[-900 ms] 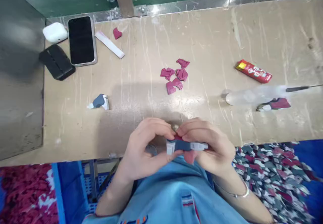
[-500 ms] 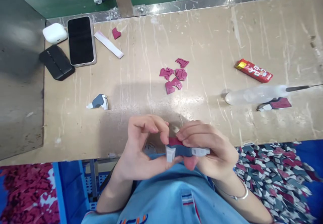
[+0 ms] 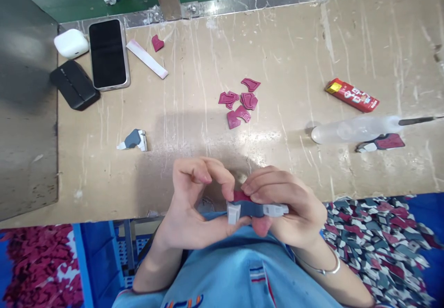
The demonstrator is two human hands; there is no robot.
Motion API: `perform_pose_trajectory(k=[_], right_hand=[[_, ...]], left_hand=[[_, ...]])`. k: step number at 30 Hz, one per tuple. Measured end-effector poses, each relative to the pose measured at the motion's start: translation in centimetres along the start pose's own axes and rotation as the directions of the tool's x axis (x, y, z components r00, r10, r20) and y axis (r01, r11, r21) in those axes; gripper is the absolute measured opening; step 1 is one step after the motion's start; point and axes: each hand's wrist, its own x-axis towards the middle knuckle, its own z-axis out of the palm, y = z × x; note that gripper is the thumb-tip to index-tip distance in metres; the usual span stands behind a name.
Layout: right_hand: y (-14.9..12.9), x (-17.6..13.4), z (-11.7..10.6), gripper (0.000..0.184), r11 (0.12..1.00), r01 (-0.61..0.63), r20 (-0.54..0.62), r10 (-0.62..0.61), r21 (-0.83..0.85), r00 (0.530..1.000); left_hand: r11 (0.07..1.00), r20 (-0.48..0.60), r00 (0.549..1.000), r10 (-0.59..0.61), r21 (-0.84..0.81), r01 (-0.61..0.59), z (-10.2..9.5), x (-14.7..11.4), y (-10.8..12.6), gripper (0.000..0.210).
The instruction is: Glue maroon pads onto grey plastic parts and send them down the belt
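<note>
A small grey-blue and white plastic part [image 3: 251, 209] with a maroon piece on its upper face is held edge-on at the table's front edge. My left hand [image 3: 201, 206] pinches its left end between index finger and thumb. Around the right end, my right hand [image 3: 287, 201] is closed, fingers on top and thumb beneath. Several loose maroon pieces [image 3: 243, 101] lie on the table beyond my hands. To the left rests a grey-blue and white part [image 3: 133, 139] without maroon on its visible side.
At the back left are a phone [image 3: 108, 53], a white case [image 3: 71, 43], a black box [image 3: 75, 85] and a pale strip [image 3: 147, 58]. A clear bottle with a thin tip [image 3: 357, 129] and a red packet [image 3: 352, 95] lie right. Bins of parts [image 3: 378, 243] flank me below.
Both hands keep nearly the same grip on the plastic part. The view has shifted slightly; nothing on the table has visibly moved.
</note>
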Motion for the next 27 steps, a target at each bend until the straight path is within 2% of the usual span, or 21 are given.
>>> perform_pose_trajectory(k=[10,22,25,27], right_hand=[[0.15,-0.01,-0.02,0.022,1.000,0.006,-0.004,-0.006,0.000,1.000],[0.15,-0.15,0.21,0.019,0.999,-0.008,-0.014,0.009,0.036,1.000],[0.13,-0.25,0.22,0.020,1.000,-0.004,-0.034,0.005,0.023,0.999],[0.15,-0.36,0.27,0.022,1.000,0.007,-0.061,-0.006,0.013,0.998]], left_hand=[[0.996,-0.030,0.998,-0.054,-0.069,0.052,0.25,-0.14,-0.02,0.063],[0.997,-0.003,1.000,-0.025,-0.076,0.025,0.16,-0.02,0.06,0.062],[0.996,-0.025,0.999,-0.031,-0.081,0.029,0.16,-0.07,-0.03,0.059],[0.999,-0.053,0.999,0.013,-0.052,-0.015,0.07,-0.12,-0.20,0.064]])
